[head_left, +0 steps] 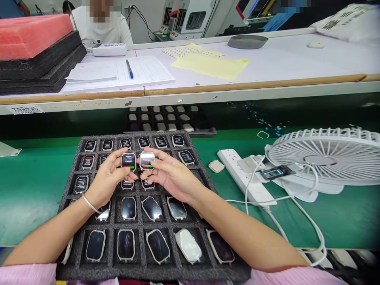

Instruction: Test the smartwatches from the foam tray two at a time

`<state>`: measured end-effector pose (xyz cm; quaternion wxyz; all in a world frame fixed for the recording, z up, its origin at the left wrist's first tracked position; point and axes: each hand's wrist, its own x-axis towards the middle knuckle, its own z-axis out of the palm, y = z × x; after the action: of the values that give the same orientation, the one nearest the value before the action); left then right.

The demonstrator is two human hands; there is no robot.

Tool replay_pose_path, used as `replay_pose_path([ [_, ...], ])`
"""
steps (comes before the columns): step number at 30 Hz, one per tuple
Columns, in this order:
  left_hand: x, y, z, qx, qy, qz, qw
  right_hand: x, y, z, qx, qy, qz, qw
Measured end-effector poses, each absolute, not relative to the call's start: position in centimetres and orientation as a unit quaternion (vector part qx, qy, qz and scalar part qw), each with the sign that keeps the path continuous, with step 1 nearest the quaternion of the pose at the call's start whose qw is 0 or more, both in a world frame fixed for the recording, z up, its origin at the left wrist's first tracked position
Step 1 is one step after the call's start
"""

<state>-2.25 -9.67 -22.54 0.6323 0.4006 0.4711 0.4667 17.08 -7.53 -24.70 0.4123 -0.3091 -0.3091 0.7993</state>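
A black foam tray (139, 273) with square pockets lies in front of me, holding several smartwatch bodies without straps. Above its second row, my left hand (111, 174) pinches one watch (128, 161) whose lit screen shows text with a green and red strip. Close beside it, my right hand (172, 174) grips another watch (146, 160); its screen reflects light and has red and green at the bottom. Some watches in the tray, such as the one (81, 184) at the left, show text. Nearer ones have dark screens, and one white watch (189, 246) lies face down.
To the right are a white power strip (237, 170) with cables, a white fan (323, 158) and a loose watch (216, 166). A shelf (282, 63) above carries papers, a pen (130, 69) and stacked foam (35, 51). A person (103, 27) sits opposite. Another watch tray (166, 118) sits under the shelf.
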Motion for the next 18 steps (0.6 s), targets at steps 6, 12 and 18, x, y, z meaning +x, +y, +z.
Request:
replay_pose_path([
  [6,-2.34,-9.71,-22.55,0.406,0.465,0.464,0.636,17.01,-7.58,-24.88,-0.316,-0.361,0.768,0.424],
  [12,-2.39,-9.52,-22.87,0.427,0.458,0.464,0.626,17.08,-7.55,-25.04,-0.305,-0.389,0.763,0.417],
  [18,-2.39,-9.41,-23.29,0.453,0.46,0.467,0.605,17.26,-7.28,-25.3,-0.293,-0.398,0.766,0.411],
])
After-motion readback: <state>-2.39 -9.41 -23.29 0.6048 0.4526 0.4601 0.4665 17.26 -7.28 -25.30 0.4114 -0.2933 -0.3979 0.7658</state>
